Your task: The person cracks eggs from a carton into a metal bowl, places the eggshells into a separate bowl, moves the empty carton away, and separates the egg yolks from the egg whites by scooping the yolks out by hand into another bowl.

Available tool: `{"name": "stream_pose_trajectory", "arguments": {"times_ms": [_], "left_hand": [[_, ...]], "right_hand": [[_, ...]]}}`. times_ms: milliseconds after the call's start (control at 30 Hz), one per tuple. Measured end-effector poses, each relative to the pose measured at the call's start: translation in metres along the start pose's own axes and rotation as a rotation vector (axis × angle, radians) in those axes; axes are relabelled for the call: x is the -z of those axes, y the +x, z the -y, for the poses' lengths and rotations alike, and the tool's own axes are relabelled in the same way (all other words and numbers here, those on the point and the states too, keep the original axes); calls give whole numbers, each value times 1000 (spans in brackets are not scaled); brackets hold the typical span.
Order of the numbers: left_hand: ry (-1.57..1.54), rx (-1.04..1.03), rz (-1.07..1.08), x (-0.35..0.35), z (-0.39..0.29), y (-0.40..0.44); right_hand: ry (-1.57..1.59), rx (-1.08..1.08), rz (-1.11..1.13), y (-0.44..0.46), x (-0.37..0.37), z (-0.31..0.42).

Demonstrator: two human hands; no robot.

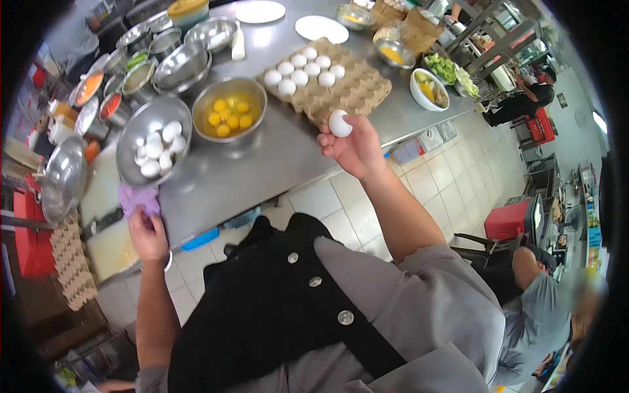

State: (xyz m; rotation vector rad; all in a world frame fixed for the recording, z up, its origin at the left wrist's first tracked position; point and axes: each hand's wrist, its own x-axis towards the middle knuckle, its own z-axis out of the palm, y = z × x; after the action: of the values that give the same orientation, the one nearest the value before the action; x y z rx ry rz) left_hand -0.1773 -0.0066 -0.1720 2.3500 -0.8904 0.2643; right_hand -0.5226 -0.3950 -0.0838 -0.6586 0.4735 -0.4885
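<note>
My right hand [352,145] holds a white egg [340,123] between thumb and fingers, just off the front corner of a cardboard egg tray [360,82]. Several white eggs [299,78] stand in the tray's left part. My left hand [148,236] has its fingers on a purple cloth [139,198] at the counter's edge. Beyond the cloth, a metal bowl [131,116] holds several eggshells [154,149]. To its right, another metal bowl [256,124] contains several yolks [223,118] in clear egg white.
Metal bowls [178,65] crowd the back left of the steel counter [262,167]. A knife [105,220] lies on a cutting board [110,252] at left, near an empty egg tray [72,262]. White plates [322,29] lie behind. One person sits at right; another stands farther off.
</note>
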Motion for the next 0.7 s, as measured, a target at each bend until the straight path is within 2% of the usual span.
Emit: {"name": "stream_pose_trajectory", "arguments": {"times_ms": [33,67,167,333,433,533,633,700], "left_hand": [[-24,-33,-24,-2,3,-1],[-14,-56,-31,-1,2,-1],[14,-31,9,2,0,-1],[-3,-3,1,2,0,1],[-21,18,20,-2,-3,-1],[3,-14,-19,-3,2,1],[10,-5,-23,4,-5,1],[14,-14,-22,3,-6,1]], "right_hand": [[-9,-46,-20,-11,9,-7],[-384,-81,-115,-18,15,-9],[-1416,406,-360,-40,18,-40],[-1614,757,-310,-49,27,-64],[-1763,628,-252,-42,44,-76],[-1617,557,-354,-32,25,-65],[-1083,477,-220,21,14,-33],[-820,267,-161,43,-43,-6]]}}
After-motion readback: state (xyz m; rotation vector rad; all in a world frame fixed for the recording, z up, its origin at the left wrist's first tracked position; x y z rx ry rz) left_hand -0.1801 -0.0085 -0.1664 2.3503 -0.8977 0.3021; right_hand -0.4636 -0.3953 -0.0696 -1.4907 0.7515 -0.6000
